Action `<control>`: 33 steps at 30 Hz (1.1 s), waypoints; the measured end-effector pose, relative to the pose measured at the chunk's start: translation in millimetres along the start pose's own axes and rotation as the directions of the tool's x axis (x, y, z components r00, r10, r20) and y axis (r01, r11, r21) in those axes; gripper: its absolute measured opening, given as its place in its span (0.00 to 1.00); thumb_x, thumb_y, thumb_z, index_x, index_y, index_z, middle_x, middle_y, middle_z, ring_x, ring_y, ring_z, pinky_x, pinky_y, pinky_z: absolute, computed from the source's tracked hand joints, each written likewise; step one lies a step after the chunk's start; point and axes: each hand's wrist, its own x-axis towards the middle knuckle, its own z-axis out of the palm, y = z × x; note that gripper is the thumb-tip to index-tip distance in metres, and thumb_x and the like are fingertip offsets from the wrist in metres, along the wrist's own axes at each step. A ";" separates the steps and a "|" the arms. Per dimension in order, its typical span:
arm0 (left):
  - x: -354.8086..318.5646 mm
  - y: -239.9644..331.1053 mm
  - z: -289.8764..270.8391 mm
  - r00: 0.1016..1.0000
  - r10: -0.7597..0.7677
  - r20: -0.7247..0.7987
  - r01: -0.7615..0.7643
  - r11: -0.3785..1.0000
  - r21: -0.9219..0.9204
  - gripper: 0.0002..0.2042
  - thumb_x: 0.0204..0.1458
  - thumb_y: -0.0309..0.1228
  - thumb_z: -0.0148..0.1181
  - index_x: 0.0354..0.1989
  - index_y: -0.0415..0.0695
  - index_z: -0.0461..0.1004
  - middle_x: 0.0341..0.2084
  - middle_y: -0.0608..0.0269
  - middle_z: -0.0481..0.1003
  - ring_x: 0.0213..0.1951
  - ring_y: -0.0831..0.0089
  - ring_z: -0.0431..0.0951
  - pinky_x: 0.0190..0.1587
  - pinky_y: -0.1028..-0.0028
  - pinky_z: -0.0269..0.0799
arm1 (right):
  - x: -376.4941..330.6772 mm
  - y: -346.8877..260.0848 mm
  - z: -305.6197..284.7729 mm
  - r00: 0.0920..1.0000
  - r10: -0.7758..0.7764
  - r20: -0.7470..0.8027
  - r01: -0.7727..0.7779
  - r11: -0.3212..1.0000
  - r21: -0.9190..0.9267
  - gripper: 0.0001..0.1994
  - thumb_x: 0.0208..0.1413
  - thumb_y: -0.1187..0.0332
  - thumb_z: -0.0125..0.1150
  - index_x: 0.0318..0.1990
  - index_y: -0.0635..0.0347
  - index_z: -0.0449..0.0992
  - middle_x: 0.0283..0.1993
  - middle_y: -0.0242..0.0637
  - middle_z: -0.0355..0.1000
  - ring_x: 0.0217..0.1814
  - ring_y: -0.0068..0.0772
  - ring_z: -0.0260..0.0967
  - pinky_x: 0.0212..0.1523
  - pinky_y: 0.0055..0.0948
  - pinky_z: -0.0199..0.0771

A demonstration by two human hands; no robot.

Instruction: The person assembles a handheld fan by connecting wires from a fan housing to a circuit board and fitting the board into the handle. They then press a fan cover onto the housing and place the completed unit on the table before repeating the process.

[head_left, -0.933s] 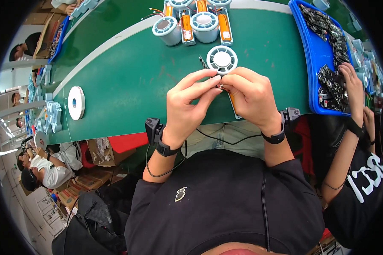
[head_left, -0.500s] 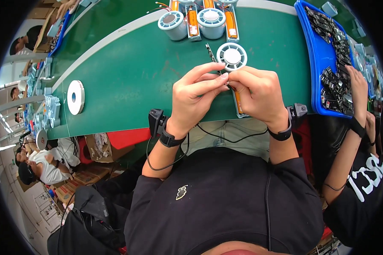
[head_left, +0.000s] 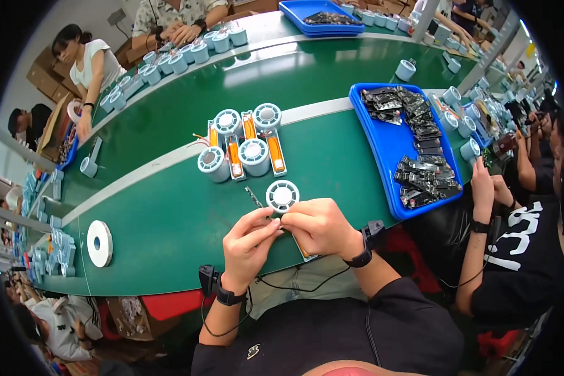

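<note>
Just in front of me is a pale blue fan unit (head_left: 282,196) with a round, spoked head. Its handle runs toward me, with an orange battery (head_left: 303,249) partly showing below my right hand. A narrow black circuit board (head_left: 253,197) slants up beside the head, its near end between the fingers of my left hand (head_left: 249,245), which is closed in a pinch. My right hand (head_left: 321,227) is also pinched, its fingertips meeting the left ones below the fan head. Whatever small piece it grips is hidden by the fingers.
Several similar fan units (head_left: 254,156) with orange batteries stand grouped beyond my hands. To the right, a blue tray (head_left: 391,188) holds many black circuit boards. A white tape roll (head_left: 100,244) lies at the left. Co-workers sit around the green table (head_left: 163,213), one close on my right.
The view has tilted up and swung, showing more of the far table and the people there. My hands stay pinched together at the same fan unit and board.
</note>
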 end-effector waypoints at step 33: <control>3.9 -0.6 1.2 0.991 0.134 0.015 -0.135 0.970 0.205 0.14 0.49 0.14 0.69 0.44 0.39 0.84 0.49 0.52 0.79 0.40 0.66 0.85 0.44 0.72 0.85 | -6.3 -18.3 11.6 0.963 0.224 -0.150 -0.207 0.971 0.120 0.05 0.55 0.77 0.62 0.38 0.62 0.82 0.32 0.43 0.80 0.29 0.45 0.79 0.28 0.35 0.77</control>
